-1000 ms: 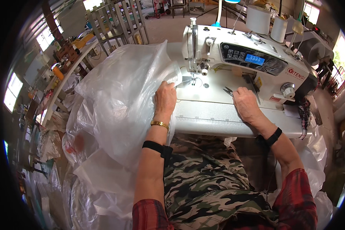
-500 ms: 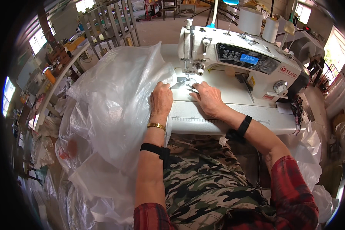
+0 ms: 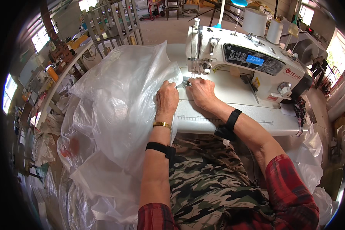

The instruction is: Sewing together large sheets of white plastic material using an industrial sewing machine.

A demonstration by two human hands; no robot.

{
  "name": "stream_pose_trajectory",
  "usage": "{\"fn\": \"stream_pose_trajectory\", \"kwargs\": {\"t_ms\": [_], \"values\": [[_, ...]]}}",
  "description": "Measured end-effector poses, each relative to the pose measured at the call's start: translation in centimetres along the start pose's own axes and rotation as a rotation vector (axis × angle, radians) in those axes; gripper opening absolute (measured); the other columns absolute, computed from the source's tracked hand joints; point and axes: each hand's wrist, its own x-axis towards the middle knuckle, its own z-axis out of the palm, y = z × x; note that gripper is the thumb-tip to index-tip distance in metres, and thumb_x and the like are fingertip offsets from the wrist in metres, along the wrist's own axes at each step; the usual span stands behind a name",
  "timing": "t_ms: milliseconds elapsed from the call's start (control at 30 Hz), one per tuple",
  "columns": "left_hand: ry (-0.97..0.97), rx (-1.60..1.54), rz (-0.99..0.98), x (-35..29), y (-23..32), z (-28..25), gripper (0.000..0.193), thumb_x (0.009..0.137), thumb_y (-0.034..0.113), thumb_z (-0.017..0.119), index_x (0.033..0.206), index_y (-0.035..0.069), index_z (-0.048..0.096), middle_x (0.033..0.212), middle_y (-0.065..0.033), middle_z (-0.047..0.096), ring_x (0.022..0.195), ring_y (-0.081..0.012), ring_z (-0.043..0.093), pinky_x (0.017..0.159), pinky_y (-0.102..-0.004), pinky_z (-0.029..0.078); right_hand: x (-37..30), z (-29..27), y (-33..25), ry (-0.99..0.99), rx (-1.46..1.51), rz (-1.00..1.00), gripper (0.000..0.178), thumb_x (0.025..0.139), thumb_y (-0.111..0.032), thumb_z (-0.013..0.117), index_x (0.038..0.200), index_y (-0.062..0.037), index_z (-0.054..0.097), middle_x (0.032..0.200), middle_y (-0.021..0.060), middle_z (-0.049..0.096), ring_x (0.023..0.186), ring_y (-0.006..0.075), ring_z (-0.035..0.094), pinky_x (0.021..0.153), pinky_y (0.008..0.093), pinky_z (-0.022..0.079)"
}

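Against left hand (image 3: 167, 97), seemingly in grasp, plastic (image 3: 119, 103)

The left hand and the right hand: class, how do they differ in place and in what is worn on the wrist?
The left hand grips the translucent plastic sheeting; the right hand is at the sewing machine's needle area, its grip hidden.
The left hand's wrist has a gold band; the right hand's shows none.
Both have bare fingers and a black strap on the arm.
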Motion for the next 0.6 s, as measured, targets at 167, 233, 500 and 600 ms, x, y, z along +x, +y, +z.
{"fn": "stream_pose_trajectory", "kwargs": {"t_ms": [167, 233, 500, 600], "values": [[-0.004, -0.017, -0.008, 0.1, 0.2, 0.3, 0.018, 0.081, 0.004, 0.062, 0.097, 0.0, 0.068, 0.096, -0.0195, 0.062, 0.089, -0.0395, 0.062, 0.081, -0.0453, 0.051, 0.1, -0.3, 0.6, -0.11, -0.059, 0.05, 0.021, 0.084, -0.026, 0.069, 0.095, -0.0074, 0.069, 0.081, 0.0142, 0.068, 0.074, 0.0337, 0.067, 0.065, 0.0445, 0.053], [-0.006, -0.014, -0.033, -0.3, -0.4, 0.1, 0.017, 0.081, 0.004, 0.062, 0.096, 0.001, 0.069, 0.096, -0.0195, 0.062, 0.09, -0.0393, 0.062, 0.081, -0.0458, 0.051, -1.4, -1.4, 0.5, -0.098, -0.028, 0.054, 0.019, 0.083, -0.026, 0.069, 0.088, -0.007, 0.068, 0.081, 0.0153, 0.068, 0.075, 0.0336, 0.067, 0.066, 0.0441, 0.053], [-0.086, 0.05, -0.084, 0.3, -0.5, 0.7, 0.015, 0.083, 0.012, 0.06, 0.091, 0.001, 0.069, 0.099, -0.0198, 0.064, 0.093, -0.0388, 0.063, 0.083, -0.0466, 0.051, -4.2, -6.3, 7.3, 0.004, -0.407, -0.027, 0.036, 0.086, -0.029, 0.068, 0.116, -0.0101, 0.064, 0.099, 0.0153, 0.066, 0.09, 0.0326, 0.063, 0.082, 0.0419, 0.049], [-0.119, 0.082, -0.116, 0.3, -0.5, 0.3, 0.017, 0.084, 0.014, 0.059, 0.092, 0.002, 0.068, 0.1, -0.0205, 0.065, 0.094, -0.0392, 0.063, 0.083, -0.0472, 0.051, -3.5, -5.2, 3.8, 0.019, -0.094, -0.214, 0.041, 0.087, -0.024, 0.065, 0.125, -0.0113, 0.058, 0.103, 0.0157, 0.063, 0.091, 0.0309, 0.06, 0.085, 0.041, 0.047]]}}
